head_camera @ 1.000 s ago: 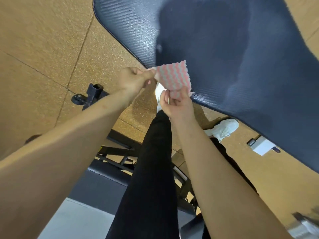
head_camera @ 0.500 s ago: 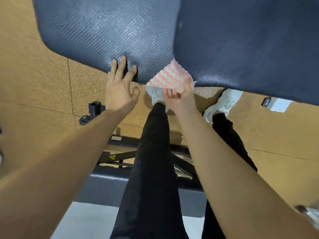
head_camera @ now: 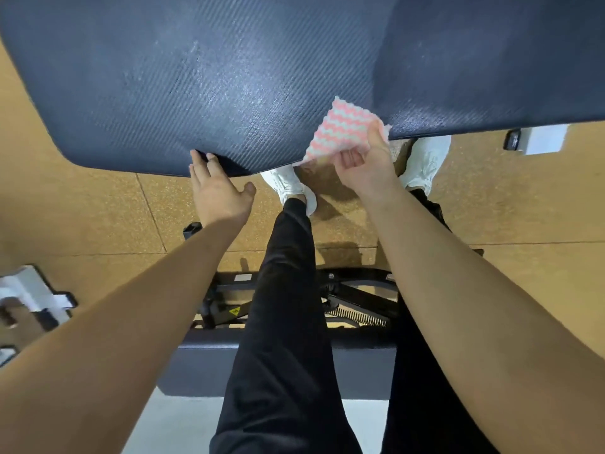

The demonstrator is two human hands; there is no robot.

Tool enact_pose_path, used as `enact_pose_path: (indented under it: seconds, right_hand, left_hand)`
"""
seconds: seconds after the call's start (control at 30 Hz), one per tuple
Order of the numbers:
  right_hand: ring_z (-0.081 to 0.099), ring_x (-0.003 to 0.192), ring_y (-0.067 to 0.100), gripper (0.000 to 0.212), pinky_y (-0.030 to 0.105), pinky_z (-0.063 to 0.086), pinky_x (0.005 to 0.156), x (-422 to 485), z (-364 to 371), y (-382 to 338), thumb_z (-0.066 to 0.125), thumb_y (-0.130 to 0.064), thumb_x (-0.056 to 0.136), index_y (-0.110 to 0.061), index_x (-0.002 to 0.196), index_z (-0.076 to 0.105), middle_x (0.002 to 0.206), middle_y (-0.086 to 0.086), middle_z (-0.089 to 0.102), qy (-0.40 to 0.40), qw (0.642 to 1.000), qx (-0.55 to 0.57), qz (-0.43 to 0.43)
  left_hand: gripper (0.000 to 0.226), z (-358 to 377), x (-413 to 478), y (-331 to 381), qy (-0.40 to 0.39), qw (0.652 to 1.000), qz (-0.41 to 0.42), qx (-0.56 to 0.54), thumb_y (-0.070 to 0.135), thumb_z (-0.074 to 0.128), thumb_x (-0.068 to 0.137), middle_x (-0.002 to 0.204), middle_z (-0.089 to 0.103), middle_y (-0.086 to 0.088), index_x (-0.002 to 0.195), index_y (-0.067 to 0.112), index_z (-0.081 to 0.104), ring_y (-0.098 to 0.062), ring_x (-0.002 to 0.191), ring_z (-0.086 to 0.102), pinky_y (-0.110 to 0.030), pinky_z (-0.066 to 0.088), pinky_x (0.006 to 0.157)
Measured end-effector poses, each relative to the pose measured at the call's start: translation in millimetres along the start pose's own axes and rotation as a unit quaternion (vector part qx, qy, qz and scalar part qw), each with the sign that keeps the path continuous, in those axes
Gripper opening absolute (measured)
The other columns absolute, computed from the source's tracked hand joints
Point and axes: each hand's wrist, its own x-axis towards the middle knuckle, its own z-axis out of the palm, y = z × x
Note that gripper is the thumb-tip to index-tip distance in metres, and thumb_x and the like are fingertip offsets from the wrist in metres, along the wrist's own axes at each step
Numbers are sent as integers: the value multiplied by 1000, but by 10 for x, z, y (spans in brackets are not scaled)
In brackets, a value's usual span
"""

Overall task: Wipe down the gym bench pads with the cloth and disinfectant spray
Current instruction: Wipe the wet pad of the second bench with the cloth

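Pink-and-white wavy cloth [head_camera: 340, 132] lies on the near edge of the dark textured bench pad [head_camera: 229, 77], pinched by the right grip [head_camera: 363, 165]. The pad stretches sideways both ways from it. The left grip [head_camera: 217, 191], fingers spread, touches the same edge further left.

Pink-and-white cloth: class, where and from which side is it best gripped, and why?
Probably the near edge, from the person's side: there the cloth hangs past the rim of the bench pad, where the right hand pinches it; the rest lies flat on the pad.
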Motion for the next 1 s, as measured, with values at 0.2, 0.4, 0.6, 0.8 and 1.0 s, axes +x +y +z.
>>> enact_pose_path:
  seconds: [0.2, 0.4, 0.6, 0.8, 1.0]
  right_hand:
    - [62, 115, 22, 33, 36, 53, 102, 2, -178, -437, 70, -32, 95, -8, 116, 63, 120, 10, 64, 14, 999, 34, 12]
    - [60, 112, 20, 45, 36, 49, 108, 70, -530, -946, 68, -49, 92, -5, 100, 60, 111, 8, 59, 27, 993, 114, 7]
    - [63, 112, 26, 32, 39, 58, 80, 116, -843, -1626, 68, -40, 90, -9, 101, 66, 115, 6, 63, 21, 988, 153, -11]
    - [63, 117, 26, 35, 33, 60, 62, 158, -1063, -1957, 65, -32, 99, -10, 126, 61, 122, 6, 65, -8, 986, 142, -87]
    - [68, 109, 24, 42, 39, 56, 95, 263, -1168, -2334, 70, -26, 96, -7, 130, 55, 118, 9, 69, 25, 984, 133, -115]
  left_hand:
    - [84, 181, -296, 547, -18, 997, 32, 65, 39, 74, 87, 162, 25, -19, 152, 3, 36, -40, 147, 28, -50, 30, 121]
    - [76, 320, -390, 1361, -53, 966, 235, 100, 36, 71, 87, 157, 33, -15, 153, 15, 40, -37, 141, 34, -50, 37, 115]
    - [86, 354, -108, 2098, -77, 872, 408, 257, 38, 66, 91, 172, 10, -3, 162, 21, 21, -35, 157, 11, -53, 22, 123]
    - [92, 483, -191, 2380, -66, 861, 410, 294, 33, 67, 89, 172, 9, -6, 164, 22, 15, -39, 156, 8, -59, 15, 124]
    - [94, 567, -347, 2577, -81, 867, 368, 327, 35, 69, 89, 168, 6, -17, 163, 38, 11, -50, 154, 1, -66, 18, 122]
